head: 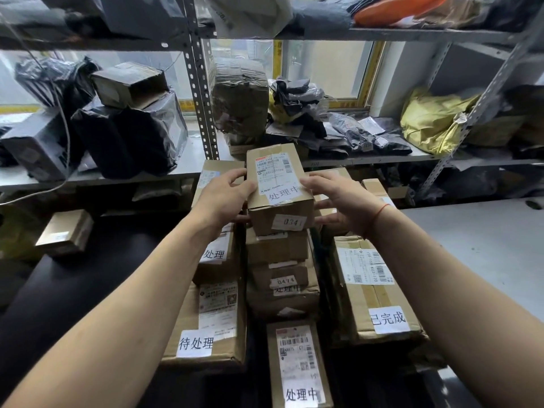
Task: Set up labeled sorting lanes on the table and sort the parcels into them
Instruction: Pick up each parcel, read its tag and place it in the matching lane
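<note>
Your fingers [235, 175] curl round the two sides of a small cardboard box [279, 184], left hand [226, 195] on its left edge, right hand [338, 198] on its right with the lower fingers under its side. The box carries a shipping label, a white tag reading 处理中 and a sticker numbered 0341 on its near face.

You hold it at the top of the middle stack [279, 278], its base touching or just above the box beneath; which one cannot be told. The boxes below show the same 处理中 tag, one numbered 0474.

To your left a stack [212, 319] tagged 待处理 stands on the dark bench [88, 290]; to your right a long carton [376, 290] tagged 已完成 forms the third lane. Metal shelving [203, 107] behind holds bagged and boxed parcels.

The step looks like sorting, with lanes already labelled. Next, you would need to seat this box square on the middle stack and ease both hands away sideways, since the pile is tall and narrow and could topple.
</note>
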Demonstrator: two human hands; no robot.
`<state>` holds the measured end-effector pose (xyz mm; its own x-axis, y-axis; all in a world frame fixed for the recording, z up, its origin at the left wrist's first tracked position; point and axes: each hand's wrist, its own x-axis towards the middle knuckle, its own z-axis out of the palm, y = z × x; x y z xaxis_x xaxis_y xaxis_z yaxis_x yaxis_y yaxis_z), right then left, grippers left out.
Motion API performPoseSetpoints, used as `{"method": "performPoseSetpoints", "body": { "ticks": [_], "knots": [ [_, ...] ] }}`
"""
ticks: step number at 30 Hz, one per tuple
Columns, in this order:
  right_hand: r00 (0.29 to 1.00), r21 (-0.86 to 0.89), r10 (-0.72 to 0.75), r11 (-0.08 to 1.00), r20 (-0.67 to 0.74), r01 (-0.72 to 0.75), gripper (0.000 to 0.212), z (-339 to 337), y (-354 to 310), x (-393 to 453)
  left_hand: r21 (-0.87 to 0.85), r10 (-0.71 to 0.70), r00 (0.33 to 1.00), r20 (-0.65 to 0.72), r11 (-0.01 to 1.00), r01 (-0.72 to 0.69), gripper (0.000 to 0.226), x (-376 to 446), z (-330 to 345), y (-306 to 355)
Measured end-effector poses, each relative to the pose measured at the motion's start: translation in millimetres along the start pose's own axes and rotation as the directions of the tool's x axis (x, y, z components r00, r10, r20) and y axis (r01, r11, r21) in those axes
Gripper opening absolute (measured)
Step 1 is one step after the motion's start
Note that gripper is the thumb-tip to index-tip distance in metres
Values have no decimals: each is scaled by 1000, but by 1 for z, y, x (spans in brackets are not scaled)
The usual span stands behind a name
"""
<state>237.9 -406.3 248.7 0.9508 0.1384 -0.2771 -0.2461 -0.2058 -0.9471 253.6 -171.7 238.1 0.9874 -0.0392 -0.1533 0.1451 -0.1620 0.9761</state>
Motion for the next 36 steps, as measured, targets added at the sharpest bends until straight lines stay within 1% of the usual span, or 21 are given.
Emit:
{"method": "performPoseSetpoints", "body": {
  "ticks": [3,9,10,12,14,18,20,24,26,29,33,36],
  "knots": [
    [1000,11,-7,1000,10,7,36,1,2,1,1,17,1000,-1,1000,-17,31,-1,-1,-2],
    [998,36,-48,998,34,47,37,1,4,-1,-16,11,1000,14,1000,-11,42,-4,0,-4],
    [998,52,-48,998,40,46,35,1,4,-3,-26,11,1000,22,1000,-11,43,-5,0,-5],
    [997,94,-43,995,58,38,25,-1,5,-7,-58,17,999,39,998,-14,45,-9,0,-7],
    [996,88,-53,995,71,46,28,-2,6,-11,-87,20,999,47,996,-16,47,-14,0,-8],
    [996,87,-77,994,42,73,29,-2,9,-16,-103,23,999,37,994,-19,53,-22,3,-7],
    [995,83,-86,993,40,83,32,-1,10,-19,-100,32,999,37,995,-28,51,-27,3,-5],
    [993,84,-110,991,30,107,46,-1,12,-27,-110,64,997,41,992,-59,47,-41,2,1],
    [992,92,-125,988,30,122,48,-2,13,-32,-109,76,996,40,991,-71,47,-47,2,4],
    [990,115,-142,984,24,139,49,-1,14,-41,-104,93,995,38,991,-88,48,-59,2,6],
    [990,208,-139,969,1,136,54,-2,21,-60,-97,125,992,24,988,-123,51,-79,5,5],
    [988,206,-156,967,6,152,53,-4,28,-79,-87,139,990,11,987,-138,54,-96,8,3]
  ]
}}
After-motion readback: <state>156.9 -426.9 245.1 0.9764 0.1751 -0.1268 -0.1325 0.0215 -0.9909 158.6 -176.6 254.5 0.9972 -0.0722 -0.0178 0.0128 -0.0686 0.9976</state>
